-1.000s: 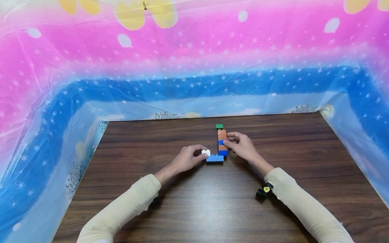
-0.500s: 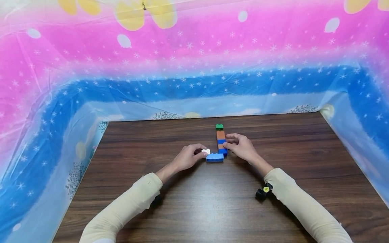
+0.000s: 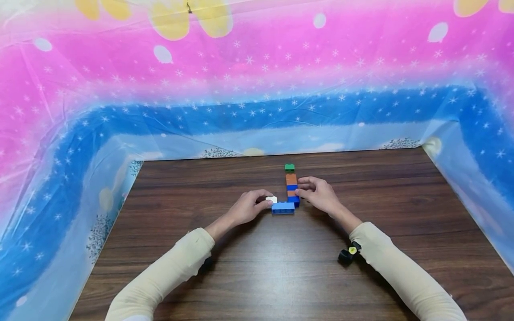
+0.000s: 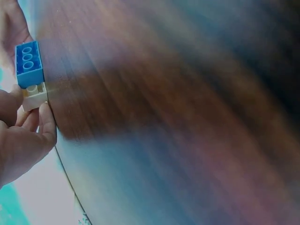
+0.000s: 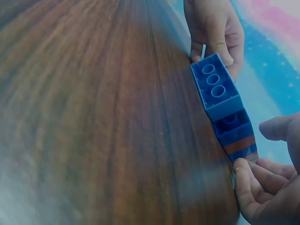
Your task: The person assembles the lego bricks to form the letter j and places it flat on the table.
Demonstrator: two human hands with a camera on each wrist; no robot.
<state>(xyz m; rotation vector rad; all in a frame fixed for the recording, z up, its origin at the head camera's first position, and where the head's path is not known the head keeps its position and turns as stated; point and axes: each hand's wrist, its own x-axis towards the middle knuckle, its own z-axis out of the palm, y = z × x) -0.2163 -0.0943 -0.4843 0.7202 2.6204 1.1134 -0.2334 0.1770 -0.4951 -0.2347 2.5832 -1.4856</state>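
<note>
In the head view, my left hand [image 3: 249, 207] pinches a white toy brick [image 3: 271, 199] between thumb and fingers. That brick is joined to the left end of a long light blue brick [image 3: 283, 208], whose hollow underside with round tubes faces the wrist cameras. From its right end a row of orange and blue bricks [image 3: 291, 179] extends away, beginning with a dark blue brick [image 5: 234, 124]. A green brick [image 3: 289, 167] is at the far end. My right hand [image 3: 321, 196] holds this row from the right, index fingertip [image 5: 241, 165] against its side.
The bricks are over the far middle of a dark wood-grain table [image 3: 257, 267]. A pink and blue patterned cloth [image 3: 257, 120] hangs behind and beside it. A black wrist device [image 3: 346, 255] is at the right sleeve.
The row of bricks has tilted slightly to the left, and more of the light blue brick's hollow side shows. Both hands keep nearly the same places; the right thumb sits slightly lower on the row.
</note>
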